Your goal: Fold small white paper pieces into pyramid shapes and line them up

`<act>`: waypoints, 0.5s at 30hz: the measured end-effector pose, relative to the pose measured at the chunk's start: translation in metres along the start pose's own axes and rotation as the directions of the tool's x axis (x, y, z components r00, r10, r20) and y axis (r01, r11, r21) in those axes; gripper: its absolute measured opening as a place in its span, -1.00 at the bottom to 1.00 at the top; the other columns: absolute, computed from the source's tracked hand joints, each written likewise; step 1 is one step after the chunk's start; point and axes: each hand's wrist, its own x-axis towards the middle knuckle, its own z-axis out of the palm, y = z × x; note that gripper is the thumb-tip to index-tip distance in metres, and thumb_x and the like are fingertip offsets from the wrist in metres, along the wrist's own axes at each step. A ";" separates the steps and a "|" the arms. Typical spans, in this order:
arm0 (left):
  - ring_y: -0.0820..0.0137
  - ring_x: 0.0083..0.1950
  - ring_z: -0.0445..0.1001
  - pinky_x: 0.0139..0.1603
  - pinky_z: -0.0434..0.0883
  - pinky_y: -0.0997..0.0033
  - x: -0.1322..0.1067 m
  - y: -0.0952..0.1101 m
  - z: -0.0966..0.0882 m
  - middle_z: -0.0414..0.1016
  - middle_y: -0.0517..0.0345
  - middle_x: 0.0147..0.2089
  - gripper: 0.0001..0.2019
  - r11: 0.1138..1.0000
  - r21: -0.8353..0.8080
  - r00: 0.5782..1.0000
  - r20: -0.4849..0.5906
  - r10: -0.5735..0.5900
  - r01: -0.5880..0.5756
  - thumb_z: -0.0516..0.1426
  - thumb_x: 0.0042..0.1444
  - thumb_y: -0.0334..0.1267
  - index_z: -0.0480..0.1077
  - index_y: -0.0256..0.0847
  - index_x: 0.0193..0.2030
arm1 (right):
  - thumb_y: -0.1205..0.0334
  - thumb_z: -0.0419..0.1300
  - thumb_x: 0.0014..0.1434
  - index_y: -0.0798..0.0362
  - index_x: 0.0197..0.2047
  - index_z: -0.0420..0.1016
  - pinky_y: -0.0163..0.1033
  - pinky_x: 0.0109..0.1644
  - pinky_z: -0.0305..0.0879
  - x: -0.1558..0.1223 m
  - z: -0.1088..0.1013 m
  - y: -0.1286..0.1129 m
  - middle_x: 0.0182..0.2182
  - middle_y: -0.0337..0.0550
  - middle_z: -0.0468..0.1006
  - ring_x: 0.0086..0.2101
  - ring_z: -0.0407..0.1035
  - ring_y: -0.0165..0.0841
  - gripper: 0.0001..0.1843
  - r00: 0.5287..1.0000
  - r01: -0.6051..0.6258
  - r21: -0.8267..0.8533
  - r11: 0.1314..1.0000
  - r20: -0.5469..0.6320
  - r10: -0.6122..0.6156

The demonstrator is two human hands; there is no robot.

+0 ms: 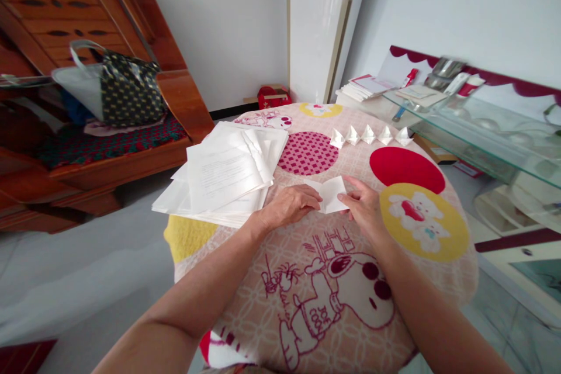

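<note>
A small folded white paper [332, 192] lies on the round table's patterned cloth [307, 280]. My left hand [291, 205] presses on the paper's left edge with fingers curled and closed on it. My right hand [363, 205] pinches the paper's right edge between thumb and fingers. A messy stack of white sheets [223, 175] lies just left of my left hand. Several small folded paper pieces [370, 135] stand in a row at the far side of the table.
A wooden bench [131, 41] with a spotted bag [127, 90] stands to the left. A glass shelf unit [482, 123] with books, cups and a metal pot stands at the right. A tall white appliance [318, 23] stands by the far wall.
</note>
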 end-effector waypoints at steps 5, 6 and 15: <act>0.33 -0.11 0.61 0.00 0.44 0.36 -0.001 0.012 -0.005 0.68 0.04 -0.17 -0.76 0.997 -0.071 0.989 0.143 -0.032 0.043 0.10 0.31 -0.42 0.62 -0.15 -0.21 | 0.27 0.29 -0.06 0.14 -0.07 0.70 -0.30 -0.57 0.32 0.002 -0.008 0.005 -0.50 -0.19 0.62 -0.57 0.44 -0.34 -0.57 0.993 0.013 -0.133 0.991 0.115 0.003; 0.34 -0.14 0.61 -0.03 0.43 0.38 -0.001 0.014 -0.006 0.68 0.06 -0.18 -0.76 0.996 -0.084 0.987 0.161 -0.026 0.040 0.11 0.29 -0.43 0.62 -0.14 -0.21 | 0.29 0.28 -0.06 0.14 -0.13 0.71 -0.30 -0.56 0.32 0.002 -0.010 0.005 -0.48 -0.15 0.64 -0.56 0.45 -0.33 -0.62 0.988 0.011 -0.164 0.986 0.154 0.014; 0.31 0.03 0.62 0.10 0.46 0.32 -0.006 0.009 0.000 0.69 0.07 -0.01 -0.67 0.991 -0.132 0.984 0.181 -0.009 0.033 0.18 0.12 -0.55 0.63 -0.10 -0.08 | 0.44 0.19 -0.10 0.08 -0.24 0.76 -0.31 -0.52 0.21 -0.001 -0.019 0.001 -0.55 -0.20 0.60 -0.57 0.37 -0.37 -0.62 0.942 0.203 -0.374 0.905 0.328 -0.076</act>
